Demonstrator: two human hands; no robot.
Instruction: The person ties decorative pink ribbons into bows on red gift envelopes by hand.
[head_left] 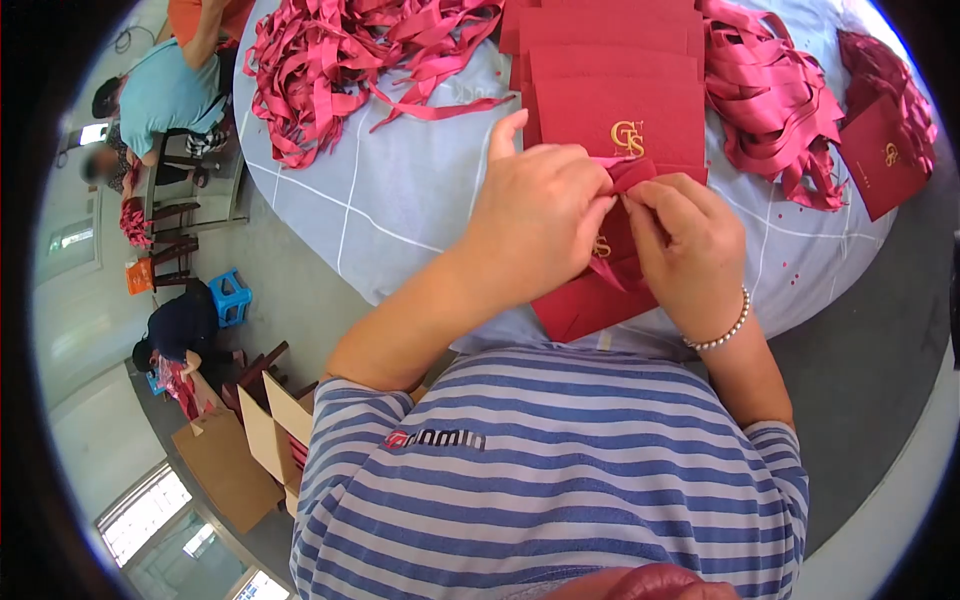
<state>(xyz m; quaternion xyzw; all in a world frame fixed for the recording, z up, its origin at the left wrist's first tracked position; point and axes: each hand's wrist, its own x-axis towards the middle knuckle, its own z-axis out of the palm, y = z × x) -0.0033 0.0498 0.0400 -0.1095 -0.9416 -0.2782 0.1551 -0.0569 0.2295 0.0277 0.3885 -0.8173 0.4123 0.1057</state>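
Observation:
My left hand pinches a red ribbon between thumb and forefinger, with its little-finger side hidden and one digit sticking up. Close beside it, my right hand has its fingertips closed on the same ribbon, a beaded bracelet at the wrist. Both hands are over a dark red paper bag or folder, whose gold lettering shows partly between them. Part of the ribbon hangs down across its front. Just beyond the hands lies an overlapping row of similar red pieces, the nearest with a gold "CTS"-like emblem.
Heaps of red ribbon lie on the cloth-covered table: a loose pile at left, a bundle at right. Another red piece lies far right. An open cardboard box stands at lower left; several people are beyond.

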